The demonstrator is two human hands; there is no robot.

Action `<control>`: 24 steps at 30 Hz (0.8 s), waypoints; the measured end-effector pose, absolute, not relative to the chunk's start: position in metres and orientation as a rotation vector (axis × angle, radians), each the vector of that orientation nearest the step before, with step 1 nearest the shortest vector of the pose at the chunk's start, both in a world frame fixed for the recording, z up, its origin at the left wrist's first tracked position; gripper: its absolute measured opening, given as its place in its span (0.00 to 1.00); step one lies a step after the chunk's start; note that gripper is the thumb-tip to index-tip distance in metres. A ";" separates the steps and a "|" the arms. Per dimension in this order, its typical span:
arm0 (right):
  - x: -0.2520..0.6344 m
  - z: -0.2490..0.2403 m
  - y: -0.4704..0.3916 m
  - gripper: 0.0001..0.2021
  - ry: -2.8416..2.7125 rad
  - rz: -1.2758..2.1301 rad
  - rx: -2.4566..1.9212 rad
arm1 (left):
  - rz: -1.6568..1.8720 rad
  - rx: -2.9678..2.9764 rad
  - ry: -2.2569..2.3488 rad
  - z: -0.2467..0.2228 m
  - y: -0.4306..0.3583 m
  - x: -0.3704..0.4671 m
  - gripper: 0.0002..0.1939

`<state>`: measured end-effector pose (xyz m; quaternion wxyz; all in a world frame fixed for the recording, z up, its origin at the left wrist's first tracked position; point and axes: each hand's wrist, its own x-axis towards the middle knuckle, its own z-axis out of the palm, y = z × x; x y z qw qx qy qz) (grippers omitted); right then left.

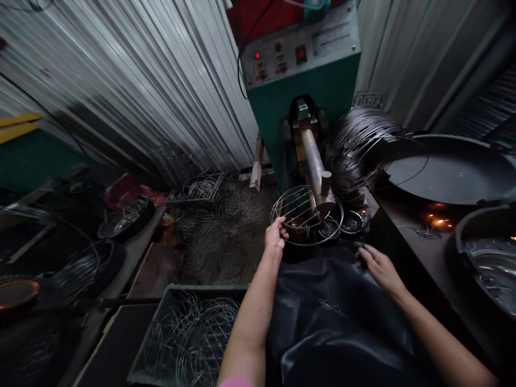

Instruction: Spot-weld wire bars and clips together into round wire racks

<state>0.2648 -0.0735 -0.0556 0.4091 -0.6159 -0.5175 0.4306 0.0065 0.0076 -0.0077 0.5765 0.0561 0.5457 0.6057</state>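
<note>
My left hand is closed on the near left rim of a round wire rack, a ring crossed by thin parallel rods. The rack lies around the end of a spot welder's metal arm, below the upright electrode tip. Over the black apron on my lap, my right hand has its fingers pinched together. Something dark shows at its fingertips, too blurred to name. A few loose thin wires lie on the apron.
The green welder cabinet stands ahead. To its right are a coil of wire rings and a large round pan. A bin of wire pieces sits at lower left. Small bowls stand behind the rack.
</note>
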 end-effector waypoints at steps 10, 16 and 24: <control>0.252 -0.035 -0.076 0.13 -1.324 1.299 -1.445 | 1.571 0.135 1.292 -0.002 -0.008 0.013 0.18; 0.225 -0.008 -0.072 0.12 -1.357 1.158 -1.313 | 1.577 0.096 1.266 -0.004 -0.012 0.014 0.18; 0.278 -0.106 -0.098 0.07 -1.463 1.007 -1.710 | 1.517 0.072 1.240 -0.005 -0.010 0.021 0.16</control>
